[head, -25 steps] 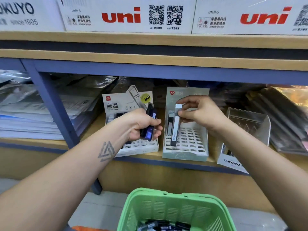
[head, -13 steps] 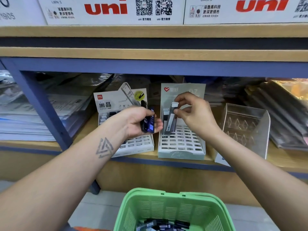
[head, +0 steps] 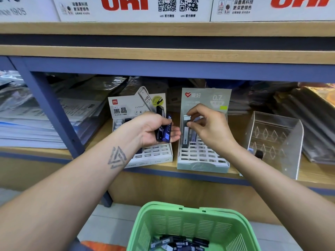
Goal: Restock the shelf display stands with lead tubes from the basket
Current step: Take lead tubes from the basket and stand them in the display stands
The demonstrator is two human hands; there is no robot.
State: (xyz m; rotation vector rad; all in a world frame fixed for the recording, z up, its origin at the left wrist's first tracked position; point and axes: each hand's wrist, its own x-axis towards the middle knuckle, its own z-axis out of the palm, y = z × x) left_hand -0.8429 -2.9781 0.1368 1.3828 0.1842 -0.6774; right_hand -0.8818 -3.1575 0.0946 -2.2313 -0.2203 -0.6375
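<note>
Head view showed the right hand (head: 210,127) pinching the top of a grey tube (head: 185,132), thumb and forefinger closed on its cap, with the tube standing in a back slot of the green stand (head: 202,156). The left hand (head: 154,129) gripped a few dark spare tubes (head: 164,128), fingers curled round them, just in front of the white stand (head: 152,153). Most slots in both stands looked empty, so the restocking seemed barely begun. More tubes lay in the basket (head: 192,223) below, and the clear stand (head: 273,140) on the right looked nearly bare. The green stand's card read "0.7"; the white one carried "deli" and "HB 0.5". Boxes (head: 126,8) above read "uni".
</note>
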